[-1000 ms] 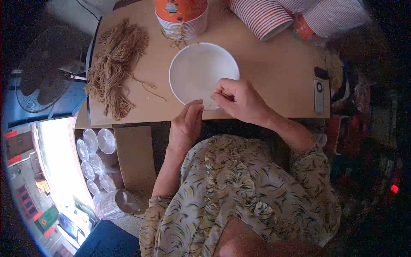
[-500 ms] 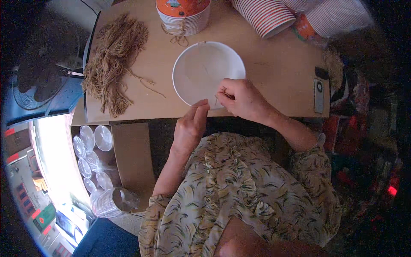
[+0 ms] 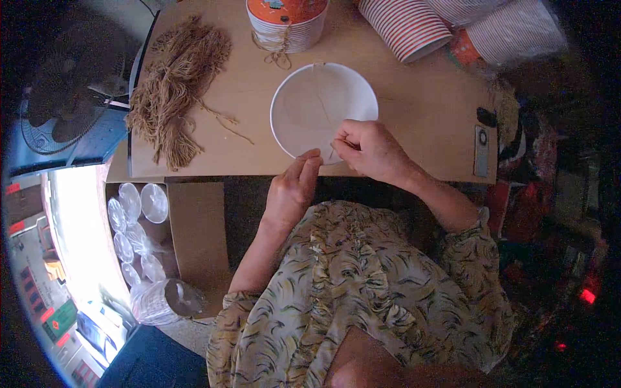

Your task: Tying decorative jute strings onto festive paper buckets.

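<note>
A white round paper tub [image 3: 294, 107] stands at the table's near edge, its open mouth facing up. Inside it, a thin strand of twine [image 3: 321, 97] runs from the far rim down toward my right hand. My right hand [image 3: 372, 150] is over the near right rim, thumb and fingertips pinched on a short end that looks like this twine. At the near rim, my left hand [image 3: 294, 184] has its fingers pressed together against the tub's edge. Its thumb is mostly hidden. A loose bundle of brown twine [image 3: 178, 84] lies to the left on the table [image 3: 233, 158].
Behind the tub is a stack of white tubs [image 3: 291, 39] with an orange top and a twine bow. Striped tubs [image 3: 404, 29] lie far right, some in plastic. A phone-like device [image 3: 481, 152] rests at the right edge. A cardboard box [image 3: 200, 249] below left holds clear lids [image 3: 154, 203].
The view has shifted slightly, so the tub sits a little further right in it. More of the strand inside the tub shows. Both hands keep nearly the same pose at the near rim.
</note>
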A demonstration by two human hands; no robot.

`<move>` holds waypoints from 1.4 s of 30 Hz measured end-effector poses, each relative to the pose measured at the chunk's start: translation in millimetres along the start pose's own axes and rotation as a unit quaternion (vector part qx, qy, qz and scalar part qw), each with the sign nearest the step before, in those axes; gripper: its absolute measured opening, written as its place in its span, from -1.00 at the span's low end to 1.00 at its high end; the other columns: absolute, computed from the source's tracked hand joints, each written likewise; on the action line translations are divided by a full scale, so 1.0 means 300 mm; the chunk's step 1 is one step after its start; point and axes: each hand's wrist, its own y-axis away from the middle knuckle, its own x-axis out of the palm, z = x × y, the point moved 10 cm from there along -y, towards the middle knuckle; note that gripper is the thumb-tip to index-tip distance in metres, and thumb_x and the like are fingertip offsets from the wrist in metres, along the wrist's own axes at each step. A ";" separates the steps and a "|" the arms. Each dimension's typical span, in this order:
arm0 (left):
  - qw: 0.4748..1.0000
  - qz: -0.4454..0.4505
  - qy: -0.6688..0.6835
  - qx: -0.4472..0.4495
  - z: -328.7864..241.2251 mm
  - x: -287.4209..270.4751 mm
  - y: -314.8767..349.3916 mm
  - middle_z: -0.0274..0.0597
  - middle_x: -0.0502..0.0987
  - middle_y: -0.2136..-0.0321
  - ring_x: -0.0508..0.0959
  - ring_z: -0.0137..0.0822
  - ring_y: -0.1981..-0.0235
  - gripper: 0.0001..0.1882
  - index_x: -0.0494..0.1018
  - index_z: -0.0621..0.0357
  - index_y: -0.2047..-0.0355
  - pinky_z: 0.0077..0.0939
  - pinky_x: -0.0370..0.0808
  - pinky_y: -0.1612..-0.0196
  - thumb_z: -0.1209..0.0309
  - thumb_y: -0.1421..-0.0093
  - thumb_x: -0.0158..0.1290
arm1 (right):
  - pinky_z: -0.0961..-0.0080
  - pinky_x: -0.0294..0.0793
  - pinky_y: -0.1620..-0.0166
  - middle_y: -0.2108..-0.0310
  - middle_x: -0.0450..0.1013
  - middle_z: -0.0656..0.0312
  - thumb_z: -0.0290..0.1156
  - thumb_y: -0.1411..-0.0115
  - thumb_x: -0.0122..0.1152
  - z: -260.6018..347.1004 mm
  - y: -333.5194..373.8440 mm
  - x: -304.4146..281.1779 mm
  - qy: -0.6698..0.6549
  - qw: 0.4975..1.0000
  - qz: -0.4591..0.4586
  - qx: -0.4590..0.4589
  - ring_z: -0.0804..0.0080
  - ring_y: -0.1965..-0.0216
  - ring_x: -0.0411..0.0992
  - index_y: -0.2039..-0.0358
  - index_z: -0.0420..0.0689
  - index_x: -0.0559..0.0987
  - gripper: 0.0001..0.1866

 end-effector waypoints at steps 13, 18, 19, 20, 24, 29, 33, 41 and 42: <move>1.000 0.016 -0.010 0.012 -0.032 -0.011 -0.045 -0.23 0.53 0.18 0.62 -0.18 0.31 -0.68 0.48 0.11 0.16 -0.35 0.61 0.31 0.61 -0.03 0.01 | 0.11 0.50 0.33 0.51 0.52 -0.01 -0.23 -0.14 0.18 -0.009 -0.020 0.033 0.164 0.985 0.033 -0.040 -0.02 0.45 0.52 0.46 -0.15 0.60 -0.77; 0.997 0.071 -0.043 0.006 -0.058 -0.001 -0.091 -0.27 0.49 0.24 0.60 -0.14 0.36 -0.61 0.52 -0.02 0.12 -0.31 0.58 0.36 0.61 -0.02 0.01 | 0.14 0.48 0.33 0.50 0.50 -0.04 -0.28 -0.18 0.13 0.000 -0.032 0.022 0.193 0.978 0.040 -0.067 -0.04 0.42 0.51 0.43 -0.16 0.59 -0.79; 0.997 0.068 -0.045 0.013 -0.066 -0.005 -0.098 -0.27 0.49 0.24 0.60 -0.14 0.36 -0.61 0.52 -0.02 0.12 -0.31 0.58 0.36 0.61 -0.02 0.01 | 0.17 0.45 0.35 0.50 0.49 -0.05 -0.34 -0.19 0.12 0.004 -0.032 0.021 0.189 0.978 0.049 -0.076 -0.04 0.41 0.50 0.38 -0.17 0.58 -0.82; 0.997 0.068 -0.041 -0.006 -0.055 -0.008 -0.103 -0.24 0.49 0.27 0.60 -0.14 0.38 -0.63 0.53 -0.02 0.14 -0.30 0.57 0.36 0.60 -0.04 0.01 | 0.17 0.45 0.35 0.50 0.49 -0.05 -0.34 -0.19 0.12 0.027 -0.029 0.010 0.192 0.977 0.046 -0.081 -0.04 0.41 0.50 0.38 -0.17 0.58 -0.82; 0.997 -0.023 0.049 -0.058 0.008 -0.065 -0.127 -0.14 0.50 0.38 0.59 -0.12 0.41 -0.75 0.56 0.05 0.21 -0.28 0.55 0.36 0.57 -0.10 0.05 | 0.22 0.48 0.35 0.50 0.49 -0.01 -0.36 -0.21 0.13 0.200 0.048 -0.128 0.165 0.964 -0.140 -0.153 -0.01 0.44 0.50 0.27 -0.16 0.56 -0.84; 0.975 -0.023 0.159 -0.151 0.084 -0.047 -0.147 -0.07 0.52 0.40 0.62 -0.14 0.40 -0.83 0.58 0.14 0.25 -0.31 0.55 0.35 0.56 -0.15 0.07 | 0.51 0.48 0.38 0.45 0.54 0.10 -0.37 -0.18 0.24 0.015 0.110 -0.182 -0.064 0.966 -0.230 -0.095 0.43 0.50 0.50 0.27 -0.22 0.59 -0.82; 0.957 0.012 0.233 -0.174 0.046 -0.033 -0.164 -0.01 0.53 0.37 0.62 -0.17 0.43 -0.78 0.57 0.22 0.21 -0.38 0.56 0.36 0.64 -0.15 0.01 | 0.55 0.46 0.36 0.47 0.56 0.22 -0.32 -0.16 0.30 -0.159 0.053 -0.018 -0.091 0.979 -0.178 -0.026 0.57 0.47 0.46 0.27 -0.24 0.62 -0.76; 0.967 0.019 0.211 -0.140 0.026 -0.022 -0.173 0.01 0.53 0.35 0.61 -0.24 0.44 -0.67 0.56 0.25 0.17 -0.46 0.59 0.35 0.75 -0.10 -0.06 | 0.59 0.37 0.47 0.55 0.52 0.27 -0.18 -0.16 0.33 -0.211 0.002 0.085 -0.205 0.967 -0.152 0.020 0.62 0.51 0.42 0.37 -0.23 0.64 -0.68; 0.962 0.016 0.227 -0.152 0.033 -0.019 -0.169 0.00 0.52 0.34 0.61 -0.25 0.44 -0.66 0.56 0.26 0.17 -0.46 0.59 0.35 0.76 -0.09 -0.07 | 0.60 0.36 0.47 0.55 0.52 0.27 -0.20 -0.17 0.32 -0.210 0.007 0.084 -0.229 0.961 -0.154 0.028 0.64 0.52 0.41 0.38 -0.24 0.64 -0.69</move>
